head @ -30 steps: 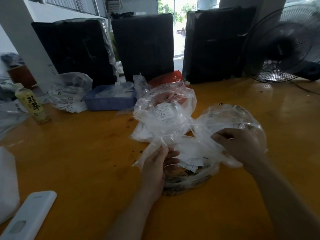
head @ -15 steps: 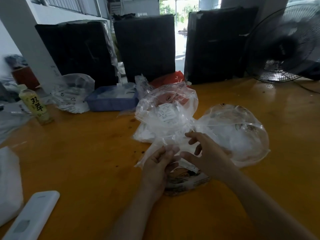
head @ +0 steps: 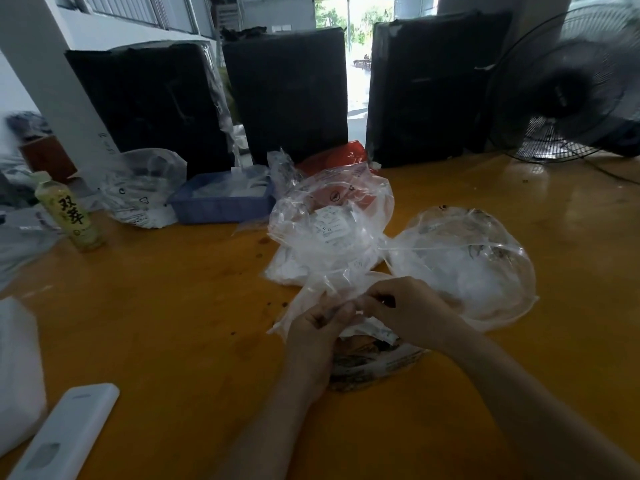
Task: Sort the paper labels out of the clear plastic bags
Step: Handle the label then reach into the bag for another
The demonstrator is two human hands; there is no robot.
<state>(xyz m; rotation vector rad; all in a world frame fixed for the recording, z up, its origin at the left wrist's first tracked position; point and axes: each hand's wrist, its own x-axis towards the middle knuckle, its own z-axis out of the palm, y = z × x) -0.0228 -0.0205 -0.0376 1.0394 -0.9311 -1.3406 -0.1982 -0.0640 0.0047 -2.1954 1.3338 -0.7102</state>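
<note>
Plastic crinkles at the lower centre of the frame, where both hands meet over a small clear bag [head: 311, 299]. The left hand [head: 317, 336] comes up from below with its fingers curled, pinching the film at the bag's near end. The right hand [head: 405, 311] reaches in from the right, thumb and forefinger narrowed to a pinch at the same spot, so the two sets of fingertips almost touch. Whether the right fingers have hold of a label or only of the film, I cannot tell — the plastic blurs it.

The bag's long axis runs from lower left up toward the upper right, its mouth seemingly at the hands. The white labels [head: 372, 332] show just under and to the right of the fingertips, nearer the right hand, which looks the one to draw them out while the left steadies the bag. That pull would likely go toward the right, along the bag and away from the left hand's grip.

Beyond the hands, centre frame, lie two puffed bags: one with a printed slip inside [head: 330, 225] and a rounder one [head: 464, 265] to its right. A blue tray [head: 221, 206] sits behind them on the orange table [head: 173, 306].
</note>
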